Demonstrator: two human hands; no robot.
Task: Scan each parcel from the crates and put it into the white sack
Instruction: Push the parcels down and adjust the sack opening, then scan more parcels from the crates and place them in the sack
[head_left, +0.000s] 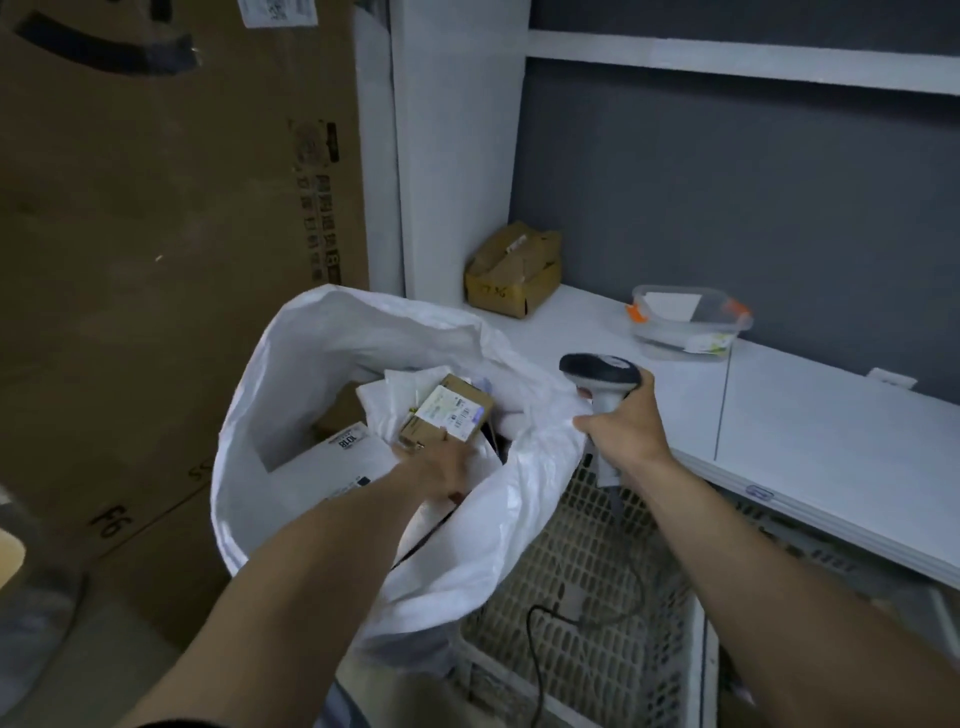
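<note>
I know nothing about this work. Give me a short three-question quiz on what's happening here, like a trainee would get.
1. True or false: the right hand grips the scanner.
2. The labelled brown parcel at the left hand is: A) inside the open white sack; B) on the floor; C) on a chair.
3. Fill the gap: the clear container on the shelf has ____ clips.
Key: 1 true; 2 A; 3 orange.
</note>
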